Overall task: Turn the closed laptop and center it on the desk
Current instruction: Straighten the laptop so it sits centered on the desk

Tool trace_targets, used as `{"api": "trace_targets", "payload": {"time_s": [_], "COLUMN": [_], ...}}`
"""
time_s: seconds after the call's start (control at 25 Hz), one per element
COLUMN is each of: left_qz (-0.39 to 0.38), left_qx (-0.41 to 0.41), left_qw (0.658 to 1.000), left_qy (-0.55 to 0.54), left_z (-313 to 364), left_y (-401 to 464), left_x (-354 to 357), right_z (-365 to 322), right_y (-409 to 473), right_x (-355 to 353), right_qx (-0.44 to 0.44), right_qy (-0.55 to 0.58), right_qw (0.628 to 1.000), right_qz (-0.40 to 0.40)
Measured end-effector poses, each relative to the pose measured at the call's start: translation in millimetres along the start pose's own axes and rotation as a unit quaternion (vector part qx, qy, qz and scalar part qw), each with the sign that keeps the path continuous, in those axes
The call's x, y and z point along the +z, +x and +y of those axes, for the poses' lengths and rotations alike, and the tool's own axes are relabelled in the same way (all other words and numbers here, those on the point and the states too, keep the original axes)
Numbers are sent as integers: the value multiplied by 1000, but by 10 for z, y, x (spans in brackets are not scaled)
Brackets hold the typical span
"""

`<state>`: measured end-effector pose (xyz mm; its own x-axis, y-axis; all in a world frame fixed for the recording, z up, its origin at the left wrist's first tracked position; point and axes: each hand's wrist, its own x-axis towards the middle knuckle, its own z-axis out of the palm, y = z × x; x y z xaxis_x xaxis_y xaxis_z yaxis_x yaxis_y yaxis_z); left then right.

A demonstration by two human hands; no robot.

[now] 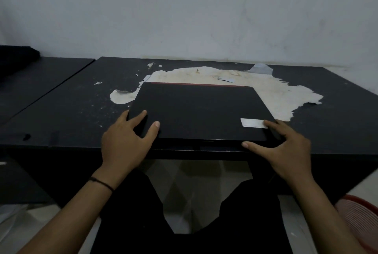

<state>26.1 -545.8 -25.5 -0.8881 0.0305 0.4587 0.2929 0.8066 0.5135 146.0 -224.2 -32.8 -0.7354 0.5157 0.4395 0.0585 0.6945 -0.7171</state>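
A closed black laptop lies flat on the black desk, its near edge at the desk's front edge and a thin red strip along its far edge. A pale sticker sits near its front right corner. My left hand rests on the front left corner, fingers spread across the lid and thumb on top. My right hand holds the front right corner, index finger on the sticker and thumb against the front edge.
A large patch of peeled, cream-coloured surface spreads behind and to the right of the laptop. A second black desk adjoins on the left. A red basket stands on the floor at the lower right. A wall runs behind.
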Motion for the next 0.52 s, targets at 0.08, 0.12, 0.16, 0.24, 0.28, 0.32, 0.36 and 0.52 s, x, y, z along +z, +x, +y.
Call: {"api": "trace_targets", "payload": {"time_s": [0.08, 0.12, 0.16, 0.24, 0.28, 0.32, 0.36, 0.52], "left_qz": [2, 3, 4, 8, 12, 16, 23, 51], "left_qx": [7, 9, 8, 7, 6, 4, 0, -9], "left_qw": [1000, 1000, 1000, 1000, 1000, 1000, 1000, 999], "left_qy": [1, 0, 1, 0, -2, -6, -9, -17], "left_z": [-31, -47, -69, -97, -97, -102, -97, -79], "left_y": [-16, -21, -24, -42, -51, -64, -76, -139], "left_x": [-19, -19, -17, -3, 2, 8, 15, 38], "right_z": [14, 18, 15, 16, 15, 18, 18, 2], "right_y": [-36, -50, -64, -100, -109, -117, -118, -121], "right_x": [9, 11, 16, 28, 29, 29, 24, 7], "right_qx": [1, 3, 3, -2, -4, -6, -9, -22], "right_qy": [5, 6, 9, 18, 22, 22, 20, 7], "right_qw": [1000, 1000, 1000, 999, 999, 999, 999, 1000], "right_qz": [9, 14, 19, 26, 29, 30, 30, 20]}}
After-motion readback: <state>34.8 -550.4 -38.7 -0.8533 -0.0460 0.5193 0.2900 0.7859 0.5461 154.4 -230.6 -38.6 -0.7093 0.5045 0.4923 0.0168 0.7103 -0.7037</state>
